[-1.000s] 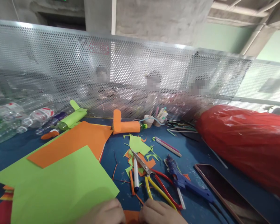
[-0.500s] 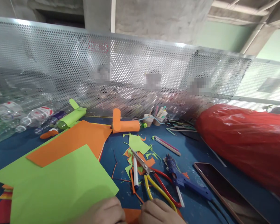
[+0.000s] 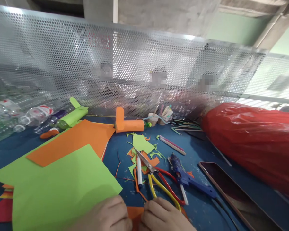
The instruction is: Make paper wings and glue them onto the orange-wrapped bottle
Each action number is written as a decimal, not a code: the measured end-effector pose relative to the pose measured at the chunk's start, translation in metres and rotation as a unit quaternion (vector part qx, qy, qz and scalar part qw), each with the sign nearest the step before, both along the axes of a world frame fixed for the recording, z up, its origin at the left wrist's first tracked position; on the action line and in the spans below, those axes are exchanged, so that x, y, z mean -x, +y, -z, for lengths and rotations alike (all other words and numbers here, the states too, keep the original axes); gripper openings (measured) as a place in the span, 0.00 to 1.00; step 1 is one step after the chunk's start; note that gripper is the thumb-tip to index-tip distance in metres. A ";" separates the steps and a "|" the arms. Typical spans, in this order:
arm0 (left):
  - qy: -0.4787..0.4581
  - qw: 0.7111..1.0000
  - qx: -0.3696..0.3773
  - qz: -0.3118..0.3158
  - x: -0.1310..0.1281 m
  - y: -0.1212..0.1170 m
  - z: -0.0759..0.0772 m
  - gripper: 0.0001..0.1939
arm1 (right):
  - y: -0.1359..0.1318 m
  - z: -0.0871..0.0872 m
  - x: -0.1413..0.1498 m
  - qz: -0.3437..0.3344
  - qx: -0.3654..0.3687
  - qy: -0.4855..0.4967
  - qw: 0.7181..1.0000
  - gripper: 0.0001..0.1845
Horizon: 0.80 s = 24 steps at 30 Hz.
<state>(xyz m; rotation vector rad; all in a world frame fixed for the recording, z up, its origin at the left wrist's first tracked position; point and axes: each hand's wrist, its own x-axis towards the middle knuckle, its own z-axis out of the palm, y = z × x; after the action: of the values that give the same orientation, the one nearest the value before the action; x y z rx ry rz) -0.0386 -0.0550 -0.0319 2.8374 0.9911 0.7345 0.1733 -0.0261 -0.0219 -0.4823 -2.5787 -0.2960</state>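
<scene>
At the bottom edge, my left hand (image 3: 110,213) and my right hand (image 3: 162,214) lie close together with curled fingers. Between them shows a strip of orange paper (image 3: 135,211), gripped by both hands; its lower part is out of frame. The left forearm lies over a large green sheet (image 3: 62,183). Just beyond my right hand are scissors (image 3: 148,163) with red and yellow handles. A white marker (image 3: 139,171) lies beside their blades, among green and orange paper scraps (image 3: 142,143). To their right rests a blue glue gun (image 3: 183,176).
An orange-wrapped bottle (image 3: 132,125) and cups of markers (image 3: 162,119) stand near the perforated metal screen (image 3: 135,64). Plastic bottles (image 3: 38,112) and a green-wrapped bottle (image 3: 74,117) lie left. Rightward are a phone (image 3: 231,192) and a red plastic bag (image 3: 252,141). People are blurred behind the screen.
The camera view has tilted down slightly, so the table things sit higher in the picture. More of both hands shows, still at the orange paper.
</scene>
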 end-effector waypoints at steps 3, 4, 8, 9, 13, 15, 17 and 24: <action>-0.016 0.999 -0.023 0.018 -0.002 0.001 0.004 0.18 | -0.005 -0.006 -0.001 -0.009 -0.001 -0.033 0.999 0.20; -0.020 0.999 -0.020 0.023 -0.002 0.001 0.006 0.19 | -0.006 -0.009 -0.001 -0.012 -0.001 -0.039 0.999 0.19; -0.021 0.999 0.012 0.036 0.000 -0.003 0.003 0.22 | -0.012 -0.016 -0.002 -0.001 0.029 -0.067 0.997 0.16; -0.017 0.999 0.014 0.038 0.001 -0.004 -0.001 0.23 | -0.013 -0.017 -0.002 0.003 0.041 -0.081 0.996 0.14; 0.019 0.999 0.040 0.010 0.002 -0.008 -0.021 0.24 | -0.014 -0.016 -0.005 0.019 0.091 -0.134 0.987 0.09; 0.026 0.999 0.032 0.000 0.002 -0.009 -0.025 0.24 | -0.013 -0.013 -0.005 0.025 0.094 -0.135 0.986 0.08; 0.042 0.999 0.021 -0.003 0.001 -0.009 -0.026 0.23 | -0.011 -0.011 -0.005 0.032 0.094 -0.131 0.986 0.08; 0.074 0.997 0.023 -0.002 -0.001 -0.008 -0.034 0.20 | -0.011 -0.016 -0.001 0.057 0.164 -0.109 0.979 0.07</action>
<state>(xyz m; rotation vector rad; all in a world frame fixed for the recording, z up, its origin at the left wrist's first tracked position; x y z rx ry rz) -0.0375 -0.0628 0.0017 2.8854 1.0190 0.4999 0.1748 -0.0369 -0.0056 -0.7558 -2.8330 0.0439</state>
